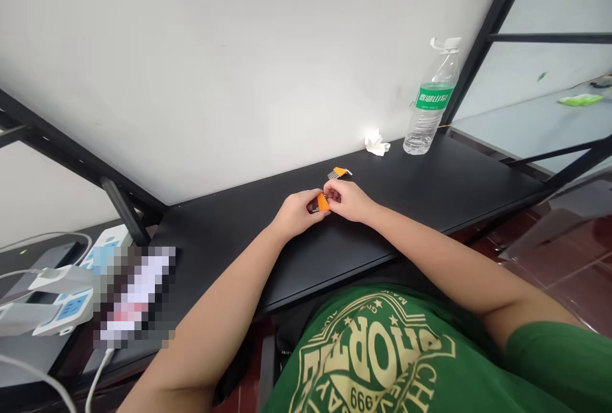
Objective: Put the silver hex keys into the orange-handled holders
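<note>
My left hand (297, 214) is closed round an orange hex key holder (324, 202) just above the black tabletop (268, 234). Dark metal shows between its thumb and fingers. The curled fingertips of my right hand (349, 200) meet the holder's right side, pinching at a small metal end, possibly a hex key; the fingers hide most of it. Just beyond my right hand lies a second orange holder (340, 172), with several thin metal keys sticking out to the left and a bent end at the right.
Against the wall stand a clear water bottle (433, 101) with a green label and a crumpled white tissue (377, 143). At the left are a blurred-out phone (138, 292) on a cable and white power strips (71, 308) with plugs. Black frame bars rise at both table ends.
</note>
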The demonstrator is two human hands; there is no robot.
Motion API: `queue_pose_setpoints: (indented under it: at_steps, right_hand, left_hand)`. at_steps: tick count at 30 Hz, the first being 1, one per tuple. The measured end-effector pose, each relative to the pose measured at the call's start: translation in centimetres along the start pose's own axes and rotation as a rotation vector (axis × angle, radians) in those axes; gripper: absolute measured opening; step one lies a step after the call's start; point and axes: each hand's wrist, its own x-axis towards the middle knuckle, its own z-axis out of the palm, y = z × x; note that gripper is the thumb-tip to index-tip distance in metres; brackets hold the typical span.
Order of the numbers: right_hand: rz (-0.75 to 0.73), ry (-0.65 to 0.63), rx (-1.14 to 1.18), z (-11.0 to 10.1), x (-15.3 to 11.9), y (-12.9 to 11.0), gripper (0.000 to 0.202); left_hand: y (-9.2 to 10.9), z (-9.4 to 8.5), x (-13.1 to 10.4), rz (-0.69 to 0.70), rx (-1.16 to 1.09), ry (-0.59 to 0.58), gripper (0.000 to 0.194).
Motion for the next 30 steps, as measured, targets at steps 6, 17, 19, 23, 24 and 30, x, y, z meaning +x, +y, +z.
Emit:
queue_pose_setpoints:
  at_steps: [6,17,19,23,24,30]
  right_hand:
    - [0.089,-0.017,0.216,-0.1,0.2,0.4,0.017]
    - [-0.002,0.016,0.106,-0.2,-0.3,0.2,0.009]
    - [-0.039,0.019,0.069,-0.1,-0.4,-0.1,0.010]
    - [-0.009,0.063,0.041,0.3,-0.3,-0.4,0.008]
    - [0.018,0.078,0.063,0.4,-0.2,-0.4,0.009]
    - [0.222,0.119,0.293,0.3,0.4,0.5,0.025]
  left_hand:
    - [0.1,-0.2,-0.1,0.002,-0.018,-0.005,0.024]
    - [0.3,-0.5,-0.2,0.017,-0.009,0.018,0.024]
    - [0.4,-0.5,-0.2,0.019,-0.015,0.020,0.021]
    - [0.2,-0.4,-0.1,0.017,-0.024,0.021,0.021]
    - [0.1,-0.3,-0.1,0.011,-0.024,0.025,0.023]
    - [-0.5,0.0,-0.1,-0.052,0.039,0.090,0.033]
